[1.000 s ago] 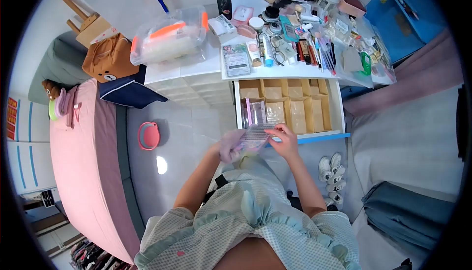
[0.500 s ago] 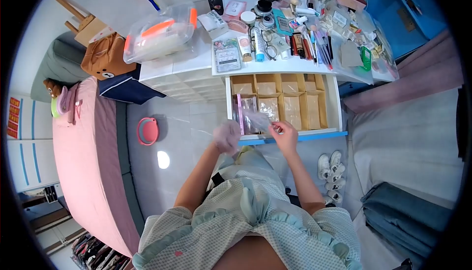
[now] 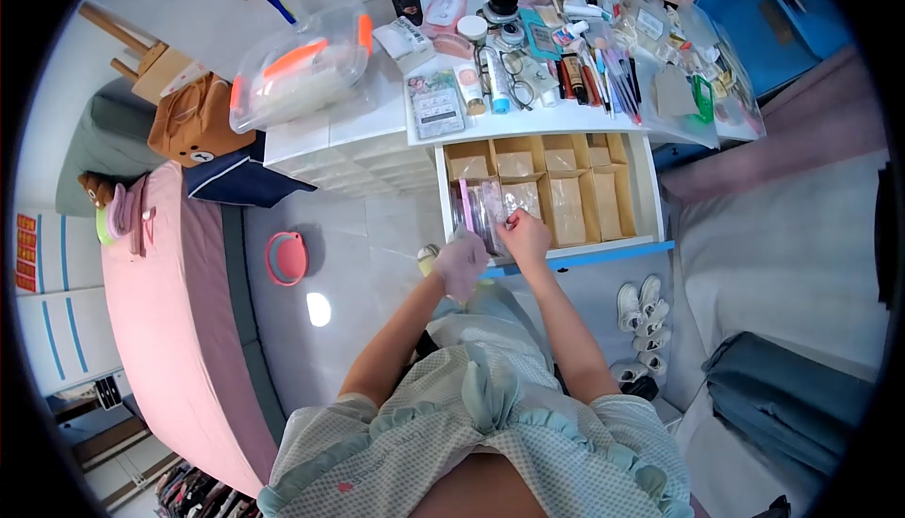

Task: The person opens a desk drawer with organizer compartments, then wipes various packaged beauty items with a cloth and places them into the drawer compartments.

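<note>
My left hand [image 3: 462,266] looks pale pink, under a thin glove or cloth I cannot tell apart. It is at the front left edge of the open drawer [image 3: 613,249], its fingers curled near the front left compartment. My right hand [image 3: 528,237] reaches over the drawer's front with thumb and fingers pinched; whatever lies between the tips is too small to make out. Beside those fingertips, clear plastic packets [image 3: 485,199] with a pink-edged strip stand upright in that compartment. Cardboard dividers [image 3: 585,202] split the drawer into several compartments.
Cosmetics crowd the white desktop [image 3: 566,123], including tubes, pens and glasses [image 3: 520,94]. A clear box with orange clips [image 3: 311,70] stands to the left. On the floor are a pink basin [image 3: 287,259] and white shoes [image 3: 629,309]; a pink bed [image 3: 160,311] is at left.
Both hands have moved in toward the front left compartment, the left to the right and the right slightly leftward and up. The clear plastic packet my right hand held above the drawer now appears inside it.
</note>
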Action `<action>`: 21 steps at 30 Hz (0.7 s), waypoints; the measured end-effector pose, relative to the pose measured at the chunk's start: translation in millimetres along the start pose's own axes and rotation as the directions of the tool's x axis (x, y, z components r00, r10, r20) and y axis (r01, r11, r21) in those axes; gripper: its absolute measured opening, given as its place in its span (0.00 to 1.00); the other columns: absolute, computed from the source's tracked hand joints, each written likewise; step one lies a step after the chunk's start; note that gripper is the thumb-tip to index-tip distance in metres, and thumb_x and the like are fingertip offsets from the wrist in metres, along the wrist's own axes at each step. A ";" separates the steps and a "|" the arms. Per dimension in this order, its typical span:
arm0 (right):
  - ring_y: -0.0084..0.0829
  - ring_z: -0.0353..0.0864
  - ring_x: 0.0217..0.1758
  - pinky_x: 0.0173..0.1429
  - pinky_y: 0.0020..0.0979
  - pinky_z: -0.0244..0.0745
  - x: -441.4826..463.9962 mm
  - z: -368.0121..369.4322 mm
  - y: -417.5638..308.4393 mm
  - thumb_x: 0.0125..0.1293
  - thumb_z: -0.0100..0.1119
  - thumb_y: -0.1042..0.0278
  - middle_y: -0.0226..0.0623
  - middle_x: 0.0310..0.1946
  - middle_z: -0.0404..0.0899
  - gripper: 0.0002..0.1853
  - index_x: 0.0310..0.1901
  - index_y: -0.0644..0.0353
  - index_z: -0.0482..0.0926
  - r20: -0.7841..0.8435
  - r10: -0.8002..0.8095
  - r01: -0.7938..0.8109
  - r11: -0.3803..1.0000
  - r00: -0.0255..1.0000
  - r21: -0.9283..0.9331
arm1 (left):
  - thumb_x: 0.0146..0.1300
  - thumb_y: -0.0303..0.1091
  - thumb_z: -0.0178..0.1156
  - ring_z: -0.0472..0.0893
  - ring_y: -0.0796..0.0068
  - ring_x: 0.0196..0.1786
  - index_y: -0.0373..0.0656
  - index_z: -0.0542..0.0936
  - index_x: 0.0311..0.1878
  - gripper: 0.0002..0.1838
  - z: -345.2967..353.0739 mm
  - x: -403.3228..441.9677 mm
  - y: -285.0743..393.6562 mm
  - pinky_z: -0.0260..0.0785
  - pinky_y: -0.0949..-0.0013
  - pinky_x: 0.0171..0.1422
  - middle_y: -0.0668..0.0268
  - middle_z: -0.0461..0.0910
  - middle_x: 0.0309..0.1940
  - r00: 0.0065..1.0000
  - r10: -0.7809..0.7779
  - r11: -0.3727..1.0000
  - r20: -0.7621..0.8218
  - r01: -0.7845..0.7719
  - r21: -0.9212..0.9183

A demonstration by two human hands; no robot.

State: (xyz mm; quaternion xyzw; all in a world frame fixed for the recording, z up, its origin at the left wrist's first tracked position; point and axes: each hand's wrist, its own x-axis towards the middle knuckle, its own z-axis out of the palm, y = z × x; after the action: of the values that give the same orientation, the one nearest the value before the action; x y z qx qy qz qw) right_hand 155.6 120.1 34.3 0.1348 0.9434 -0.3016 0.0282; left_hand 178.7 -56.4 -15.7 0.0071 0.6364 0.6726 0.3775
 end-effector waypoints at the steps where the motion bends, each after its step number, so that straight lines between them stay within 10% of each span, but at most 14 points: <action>1: 0.41 0.78 0.25 0.29 0.39 0.71 2.0 1.4 -3.9 0.43 0.65 0.57 0.38 0.19 0.78 0.13 0.24 0.56 0.75 0.017 0.017 -0.016 0.999 1.000 -0.044 | 0.45 0.25 0.58 0.71 0.77 0.28 0.45 0.71 0.28 0.07 -3.2 3.2 -5.1 0.66 0.73 0.33 0.70 0.72 0.23 1.000 0.000 0.999 0.021 -0.001 0.048; 5: 0.40 0.79 0.27 0.33 0.39 0.73 8.7 14.0 -11.4 0.43 0.65 0.55 0.38 0.20 0.78 0.14 0.25 0.55 0.77 0.076 0.050 -0.040 0.990 0.996 -0.134 | 0.48 0.25 0.56 0.72 0.77 0.28 0.47 0.71 0.29 0.06 13.5 -29.6 79.8 0.66 0.73 0.32 0.72 0.73 0.24 0.999 0.008 0.761 -0.037 0.018 0.648; 8: 0.40 0.79 0.28 0.35 0.39 0.74 11.7 25.4 -14.2 0.44 0.64 0.54 0.39 0.21 0.79 0.14 0.29 0.53 0.79 0.154 0.101 -0.070 0.979 0.983 -0.192 | 0.55 0.29 0.52 0.65 0.79 0.22 0.50 0.69 0.27 0.04 -4.6 26.7 -14.4 0.58 0.75 0.24 0.74 0.67 0.19 0.987 -0.145 0.988 -0.065 0.142 -0.056; 11: 0.40 0.80 0.30 0.35 0.38 0.74 7.8 35.5 -16.6 0.47 0.62 0.54 0.39 0.23 0.80 0.14 0.33 0.51 0.80 0.126 0.134 -0.112 0.979 0.983 -0.170 | 0.55 0.27 0.51 0.64 0.80 0.19 0.52 0.68 0.29 0.05 8.4 22.6 38.1 0.54 0.74 0.19 0.74 0.65 0.17 0.890 -0.441 0.756 -0.115 0.299 -0.583; 21: 0.41 0.79 0.33 0.38 0.39 0.74 -2.4 43.8 18.4 0.50 0.59 0.64 0.35 0.32 0.79 0.12 0.39 0.53 0.78 -0.040 0.118 -0.118 0.993 0.992 0.000 | 0.61 0.29 0.49 0.62 0.80 0.17 0.54 0.69 0.31 0.05 0.0 40.9 9.4 0.51 0.74 0.17 0.74 0.63 0.16 0.919 -0.368 0.519 0.141 0.329 -0.789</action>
State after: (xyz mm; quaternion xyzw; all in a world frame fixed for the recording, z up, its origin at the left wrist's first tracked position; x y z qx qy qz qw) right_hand 161.7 108.7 -11.5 0.1965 0.9345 -0.2954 0.0271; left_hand 144.7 -34.4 -26.9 -0.3049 0.2629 0.7955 0.4528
